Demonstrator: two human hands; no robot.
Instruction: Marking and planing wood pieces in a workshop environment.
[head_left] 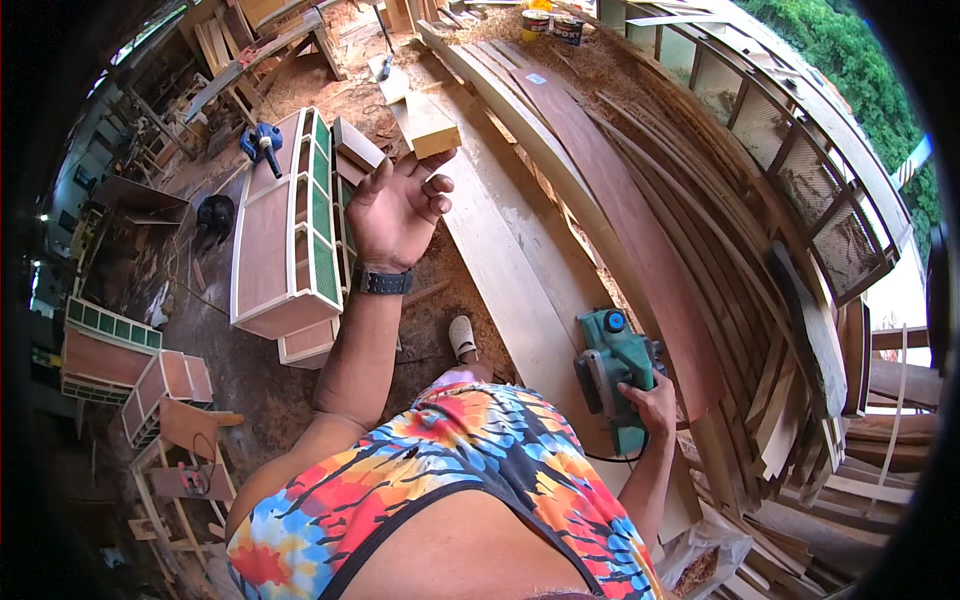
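Left hand: in the head view, raised palm up beyond the person's lap, fingers parted and half bent, with a dark wristband at the wrist.
Wood block: pale, at the left fingertips, over the far part of the pale board; the fingers overlap its near end, so whether they touch it is hard to say.
Right hand: wrapped around the rear handle of the electric planer, on the person's right.
Electric planer: green and black, on the near part of the boards, just beside the person's patterned top.
Pale board: long and flat, running away from the person between the two hands.
Reddish plank: long, to the right of the pale board, with many thin wood strips stacked beyond it.
Cabinet frame: pinkish panels, white edging and green openings, on the floor left of the left forearm.
Blower: blue, at the cabinet frame's far left side.
Tubs: one yellow and one dark, at the far end among wood shavings.
Shoe: light-coloured, on the floor just left of the pale board.
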